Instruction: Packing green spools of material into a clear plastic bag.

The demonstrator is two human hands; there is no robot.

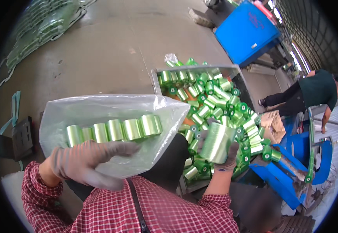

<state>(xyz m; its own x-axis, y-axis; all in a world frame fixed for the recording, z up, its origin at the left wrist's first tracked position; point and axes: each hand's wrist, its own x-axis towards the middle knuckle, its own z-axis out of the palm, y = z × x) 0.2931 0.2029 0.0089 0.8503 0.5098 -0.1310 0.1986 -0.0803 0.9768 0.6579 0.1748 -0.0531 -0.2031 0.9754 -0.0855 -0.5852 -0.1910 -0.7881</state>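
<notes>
A clear plastic bag [138, 103] lies in front of me with a row of shiny green film rolls [116, 130] inside or beneath its film. Over the bag's near edge, my gloved left hand [89, 161] has its fingers stretched out and holds nothing. My gloved right hand [229, 157] is wrapped round a green film roll [217, 143], held up above the bin; whether a second roll sits behind it I cannot tell. Many loose green rolls [215, 101] fill the metal-rimmed bin [156, 81] at my right, heaped toward its far and right sides.
A blue cabinet [246, 33] stands beyond the bin. At right, a co-worker [316, 89] bends over a blue machine [324, 163]. A torn cardboard piece [273, 126] sits beside the bin. Large sacks [41, 33] lie far left, with a dark metal object [22, 138] nearer.
</notes>
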